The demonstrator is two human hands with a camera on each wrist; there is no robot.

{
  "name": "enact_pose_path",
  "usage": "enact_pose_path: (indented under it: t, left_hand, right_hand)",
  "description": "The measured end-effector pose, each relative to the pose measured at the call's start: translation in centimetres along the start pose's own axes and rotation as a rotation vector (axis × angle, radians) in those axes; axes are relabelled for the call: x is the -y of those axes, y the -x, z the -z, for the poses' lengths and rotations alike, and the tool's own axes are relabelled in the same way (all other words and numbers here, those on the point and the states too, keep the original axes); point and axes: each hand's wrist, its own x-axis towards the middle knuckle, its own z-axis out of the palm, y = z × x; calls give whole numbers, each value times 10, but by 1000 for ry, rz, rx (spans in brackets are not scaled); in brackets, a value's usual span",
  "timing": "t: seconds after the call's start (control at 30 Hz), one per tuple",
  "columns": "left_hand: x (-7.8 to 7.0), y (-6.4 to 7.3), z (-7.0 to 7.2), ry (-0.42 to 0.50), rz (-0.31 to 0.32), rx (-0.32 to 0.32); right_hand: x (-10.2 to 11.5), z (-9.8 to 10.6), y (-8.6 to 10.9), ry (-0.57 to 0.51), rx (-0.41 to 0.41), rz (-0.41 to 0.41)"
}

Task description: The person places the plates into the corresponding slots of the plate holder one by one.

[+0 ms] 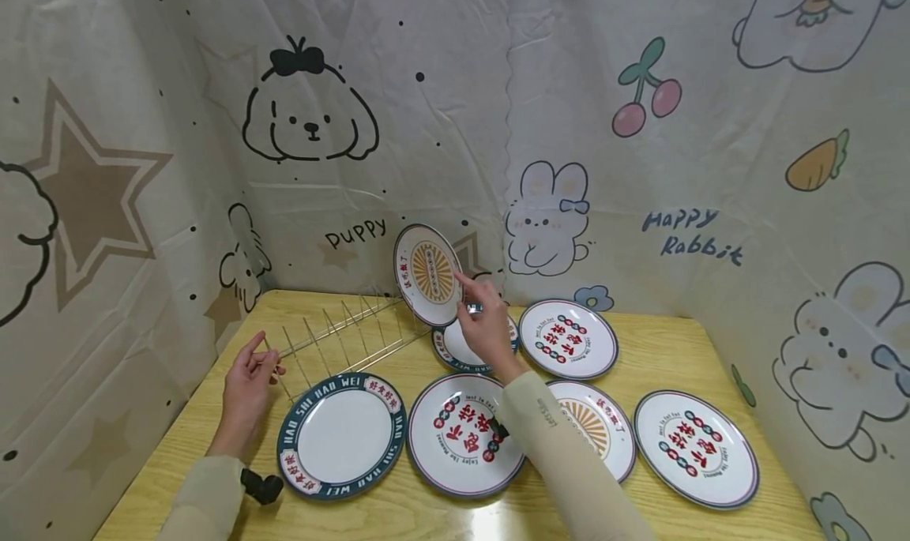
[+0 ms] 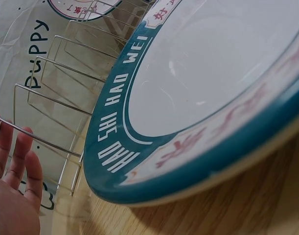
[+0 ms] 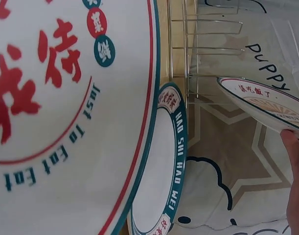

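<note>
Sunburst plate [image 1: 432,274]: up off the table [image 1: 664,343], tilted steeply on edge, at the far right end of the wire rack [image 2: 53,99]; lower edge by the last wires, cannot tell if it sits in a slot.
Plate handling: looks rigid, thin, fairly light; glazed-looking face probably slides under dry fingertips; likely chips or cracks if dropped or knocked on wire. Material not certain, ceramic or hard plastic.
Plate hold point: right-hand rim, thumb and finger on opposite faces; rim best, smooth middle gives little to grip.
Right hand [image 1: 489,324]: pinches the plate at its right rim; gap between finger and thumb about the rim's thickness, index finger fairly straight along the edge. Nothing else held.
Left hand [image 1: 245,387]: at the rack's near left end, fingers loosely bent and a little spread, fingertips at the end wire; thumb mostly hidden, so cannot tell if it pinches or only touches.
Rack handling: slim metal wire, looks light, may skid if pushed; end wire is an easy hold.
Green-rimmed plate [image 1: 341,438]: flat on table, just near of the rack, right of left hand, no fingers on it.
Small green-rimmed plate [image 1: 462,350]: far side, partly behind right hand.
</note>
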Motion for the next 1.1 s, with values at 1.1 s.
enact_pose_path:
  t: [1.1]
  left_hand:
    - [-1,0,0,0,18,11]
  right_hand:
    - [-7,-19,10,-11,19,-12]
